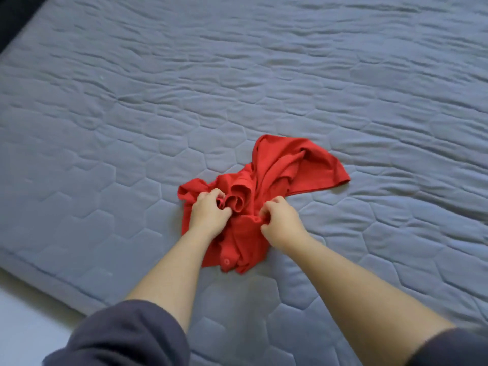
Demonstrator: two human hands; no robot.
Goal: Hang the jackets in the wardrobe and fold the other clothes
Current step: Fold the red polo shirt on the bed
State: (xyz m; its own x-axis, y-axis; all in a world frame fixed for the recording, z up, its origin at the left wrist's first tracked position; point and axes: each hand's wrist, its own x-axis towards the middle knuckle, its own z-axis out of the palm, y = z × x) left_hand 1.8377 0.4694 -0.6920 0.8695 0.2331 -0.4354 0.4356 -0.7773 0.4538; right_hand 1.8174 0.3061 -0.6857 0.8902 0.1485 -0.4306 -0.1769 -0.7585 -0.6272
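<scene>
A small red garment [285, 165] with snap buttons lies crumpled on the blue quilted bed [132, 128], near its front edge. My left hand [208, 211] grips the bunched fabric at the garment's left side, by a rolled opening. My right hand [281, 220] pinches the fabric just right of centre, close to a snap. The garment's far part spreads up and to the right, free of both hands. Its near end hangs in folds between my forearms.
The bed's front edge [52, 278] runs diagonally at lower left, with pale floor [23, 326] beyond it. A dark strip [13, 17] borders the bed at the top left corner. The quilt stretches wide to the back and right.
</scene>
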